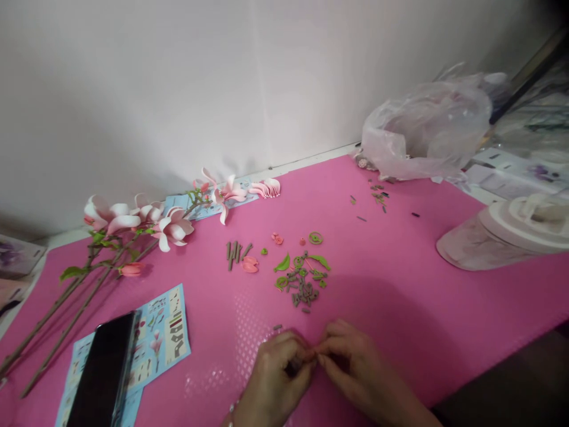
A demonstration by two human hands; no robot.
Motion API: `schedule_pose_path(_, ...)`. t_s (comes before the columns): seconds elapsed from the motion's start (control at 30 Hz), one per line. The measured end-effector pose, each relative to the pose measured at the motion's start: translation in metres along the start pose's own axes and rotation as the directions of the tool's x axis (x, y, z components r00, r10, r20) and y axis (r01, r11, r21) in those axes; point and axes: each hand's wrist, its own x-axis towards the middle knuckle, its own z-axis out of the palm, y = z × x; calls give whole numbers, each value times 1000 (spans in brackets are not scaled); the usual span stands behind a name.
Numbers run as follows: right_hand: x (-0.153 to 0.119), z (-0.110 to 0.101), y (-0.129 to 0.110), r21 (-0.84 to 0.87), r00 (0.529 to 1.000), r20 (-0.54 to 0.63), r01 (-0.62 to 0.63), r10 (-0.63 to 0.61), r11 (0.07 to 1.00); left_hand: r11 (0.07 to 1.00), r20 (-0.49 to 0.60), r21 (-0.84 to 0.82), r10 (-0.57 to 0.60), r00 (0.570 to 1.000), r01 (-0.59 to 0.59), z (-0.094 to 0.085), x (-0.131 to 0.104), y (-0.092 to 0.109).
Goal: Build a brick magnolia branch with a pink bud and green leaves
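Left hand [281, 372] and right hand [353, 363] meet, fingertips together; anything clamped between, I cannot tell. At 10 o'clock, a grey piece [278, 327] lies roughly along 9-to-3; at 12, a parts pile [304, 290], pointing every way.

The table [400, 332] is vivid pink, the wall [178, 89] off-white. The flowers [175, 227] mix white and pale pink; their stems [84, 306] are brown. Loose pieces [306, 292] are green, coral and grey-brown. The light-blue sheet [166, 326] carries multicoloured printing.
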Motion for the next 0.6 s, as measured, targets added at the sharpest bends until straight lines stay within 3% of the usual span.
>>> schedule_pose_path(0.43, 1, -1, -6, -12, 998, 8, -56, 56, 998, 999, 22, -31, 8, 1000, -8, -1, -1, 1)
schedule_pose_path(0.6, 1, 0, -5, -26, 995, 31, -96, 97, 995, 996, -8, -51, 74, 997, -75, 1, 0, -4)
